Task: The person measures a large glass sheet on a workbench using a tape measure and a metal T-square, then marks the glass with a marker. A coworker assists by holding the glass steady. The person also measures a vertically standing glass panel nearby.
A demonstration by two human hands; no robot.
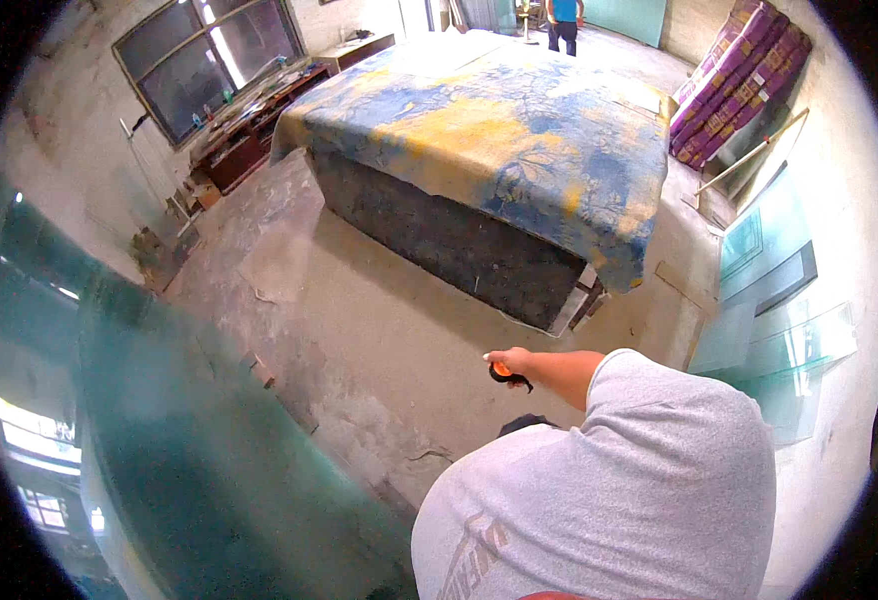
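Note:
My right hand (pixel 512 361) reaches out to the left over the floor, its arm bare below a light grey sleeve. The fingers are closed round an orange and black tape measure (pixel 501 371); a black strap or loop hangs under it. The blade does not show. A large table (pixel 439 235) with dark sides stands ahead of the hand, apart from it. Over its top lies a blue and yellow patterned cloth (pixel 489 130) that hangs down at the near edge. My left hand is out of view.
Large glass sheets (pixel 189 430) stand close on my left. More glass panes (pixel 774 270) lean on the right wall. Purple wrapped bundles (pixel 734 85) stand at the far right. A cluttered wooden bench (pixel 249 145) sits below the window. Another person (pixel 564 22) stands at the back.

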